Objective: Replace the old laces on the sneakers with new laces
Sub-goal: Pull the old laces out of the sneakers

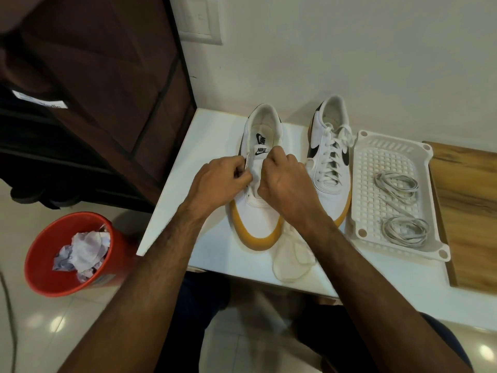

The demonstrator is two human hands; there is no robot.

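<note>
Two white sneakers with yellow soles stand on the white table (204, 135). The left sneaker (262, 211) has no lace showing in its eyelets. My left hand (219, 181) pinches its left eyelet flap. My right hand (287, 181) is curled over the tongue and right flap; what its fingers hold is hidden. A loose white lace (290, 261) lies by the toe at the table's front edge, under my right forearm. The right sneaker (330, 157) is still laced in white. Two coiled grey-white laces (396, 184) (406, 231) lie in a white slotted tray (363, 184).
A red bin (40, 270) holding crumpled paper stands on the tiled floor at the left. A dark brown fabric cabinet (107, 76) rises behind it. A wooden board (473, 211) lies right of the tray. The wall runs behind the table.
</note>
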